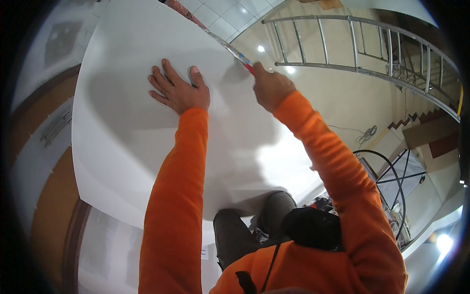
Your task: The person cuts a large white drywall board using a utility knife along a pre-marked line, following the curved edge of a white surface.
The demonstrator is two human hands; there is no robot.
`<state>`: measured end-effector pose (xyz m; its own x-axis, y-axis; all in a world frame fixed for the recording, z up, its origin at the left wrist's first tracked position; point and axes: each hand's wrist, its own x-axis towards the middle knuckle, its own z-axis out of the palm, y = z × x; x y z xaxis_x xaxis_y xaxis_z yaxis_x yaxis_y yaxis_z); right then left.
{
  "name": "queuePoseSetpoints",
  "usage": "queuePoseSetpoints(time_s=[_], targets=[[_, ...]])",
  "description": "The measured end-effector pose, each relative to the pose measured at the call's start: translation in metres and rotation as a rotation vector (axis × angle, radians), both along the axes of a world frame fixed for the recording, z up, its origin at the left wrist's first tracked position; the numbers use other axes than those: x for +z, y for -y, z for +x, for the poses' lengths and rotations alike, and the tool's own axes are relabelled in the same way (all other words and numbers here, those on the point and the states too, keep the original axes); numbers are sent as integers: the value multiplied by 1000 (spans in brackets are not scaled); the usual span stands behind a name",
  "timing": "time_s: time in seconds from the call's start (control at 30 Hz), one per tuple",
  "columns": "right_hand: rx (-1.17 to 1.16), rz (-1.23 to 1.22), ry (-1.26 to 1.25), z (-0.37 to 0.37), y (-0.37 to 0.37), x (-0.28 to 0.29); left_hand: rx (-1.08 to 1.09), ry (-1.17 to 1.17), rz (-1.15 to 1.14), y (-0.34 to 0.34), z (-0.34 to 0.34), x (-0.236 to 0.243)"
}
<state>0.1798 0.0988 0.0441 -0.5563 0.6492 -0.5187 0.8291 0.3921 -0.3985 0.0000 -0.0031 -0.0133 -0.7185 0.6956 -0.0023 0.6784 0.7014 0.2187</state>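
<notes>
A large white board (122,147) lies before me. My left hand (181,90) rests palm down on it, fingers spread. My right hand (271,85) is closed on something red (249,67) at the board's far right edge. A long, paint-smeared red and silver bar (210,34) runs along that edge, up to my right hand; whether the red piece in my fingers is part of it or a separate tool, I cannot tell. My legs (232,230) are at the board's near edge.
An aluminium ladder (352,41) lies at upper right on a beige floor (303,93), with white tiles (225,22) beyond the board. A coiled cable (367,134), brown cardboard (431,127) and a black hose (396,176) are to my right. Doorways with brown frames (51,196) show at left.
</notes>
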Motion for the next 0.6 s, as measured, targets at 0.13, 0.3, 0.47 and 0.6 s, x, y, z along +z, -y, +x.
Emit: queuePoseSetpoints(time_s=[0.13,0.3,0.47,0.6], targets=[[-26,-70,69,44,23,11,-4,-22,25,2,-1,0],[-35,-222,273,43,20,24,-8,-19,10,0,0,1],[-97,-110,-11,16,-7,31,-4,-15,-4,-3,7,2],[-44,-110,-53,-54,-56,9,9,-25,-4,-6,7,6]])
